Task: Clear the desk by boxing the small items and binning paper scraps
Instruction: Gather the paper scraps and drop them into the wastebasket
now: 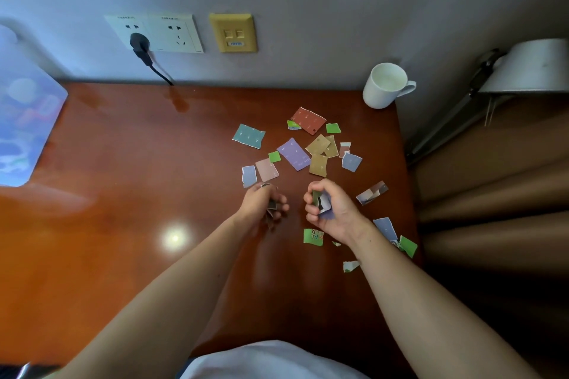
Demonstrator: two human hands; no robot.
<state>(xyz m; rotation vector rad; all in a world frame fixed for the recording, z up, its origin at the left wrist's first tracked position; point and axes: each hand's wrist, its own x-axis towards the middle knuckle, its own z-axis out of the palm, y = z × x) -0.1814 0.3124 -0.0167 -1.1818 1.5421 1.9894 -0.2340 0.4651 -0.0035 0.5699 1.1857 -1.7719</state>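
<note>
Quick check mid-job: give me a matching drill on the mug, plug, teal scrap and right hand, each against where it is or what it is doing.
Things:
1. mug
2. plug
3. teal scrap
4. right hand

Places or states:
A. gripping scraps
B. in the wall socket
C. back right corner of the desk
D. lying flat, left of the purple scrap

Pairs: 1-C, 2-B, 3-D, 4-A.
</note>
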